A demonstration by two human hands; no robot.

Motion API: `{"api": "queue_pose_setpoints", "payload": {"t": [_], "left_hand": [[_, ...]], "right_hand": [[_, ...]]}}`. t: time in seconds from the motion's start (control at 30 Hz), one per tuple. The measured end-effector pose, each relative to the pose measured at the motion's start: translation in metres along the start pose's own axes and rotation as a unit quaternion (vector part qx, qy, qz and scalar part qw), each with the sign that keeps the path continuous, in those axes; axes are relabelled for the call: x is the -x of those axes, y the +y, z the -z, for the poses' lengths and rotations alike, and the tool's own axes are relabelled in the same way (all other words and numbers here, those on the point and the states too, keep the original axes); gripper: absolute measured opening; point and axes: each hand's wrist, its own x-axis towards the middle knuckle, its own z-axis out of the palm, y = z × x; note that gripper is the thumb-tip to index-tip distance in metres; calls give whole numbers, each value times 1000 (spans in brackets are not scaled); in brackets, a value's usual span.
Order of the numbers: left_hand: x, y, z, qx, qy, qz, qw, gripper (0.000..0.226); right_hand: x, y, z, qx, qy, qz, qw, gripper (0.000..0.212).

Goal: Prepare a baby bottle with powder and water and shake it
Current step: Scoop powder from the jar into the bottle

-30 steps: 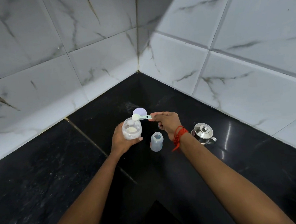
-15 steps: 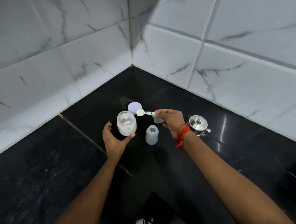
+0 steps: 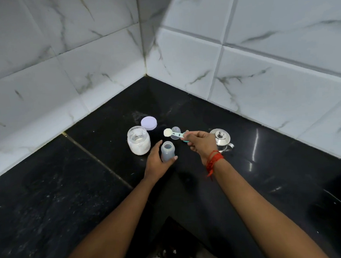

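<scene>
right hand [image 3: 201,144] pinches the handle of the scoop [image 3: 168,132], bowl filled with pale powder, near the bottle's open mouth | left hand [image 3: 156,159] curls round the baby bottle [image 3: 167,151], upright on the black counter [image 3: 70,194] | open powder jar [image 3: 139,141] just left, lid [image 3: 149,123] behind it | steel pot [image 3: 221,138] beyond the right hand

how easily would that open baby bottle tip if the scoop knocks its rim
Probably fairly easily: the baby bottle looks like empty translucent plastic, so likely light. Its body is taller than wide, so a rim knock may topple it. The left hand curled round it should steady it.
</scene>
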Motion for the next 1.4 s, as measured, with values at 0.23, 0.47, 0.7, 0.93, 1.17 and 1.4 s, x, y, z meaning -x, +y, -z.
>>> {"api": "queue_pose_setpoints", "payload": {"t": [0.23,0.47,0.7,0.93,1.17,1.4], "left_hand": [[-3,16,9,43,11,-40,998,55],[-5,32,32,64,5,-55,996,57],[-5,42,33,64,5,-61,996,63],[-6,44,30,51,6,-65,997,67],[-5,41,28,50,10,-65,997,65],[-7,38,27,57,-3,-67,996,67]], "right_hand": [[9,0,15,22,35,36,998,8],[21,4,15,36,19,106,994,12],[25,7,15,62,16,136,989,13],[30,9,18,127,37,197,971,7],[35,8,20,242,46,265,932,4],[34,-1,24,435,37,379,816,9]]}}
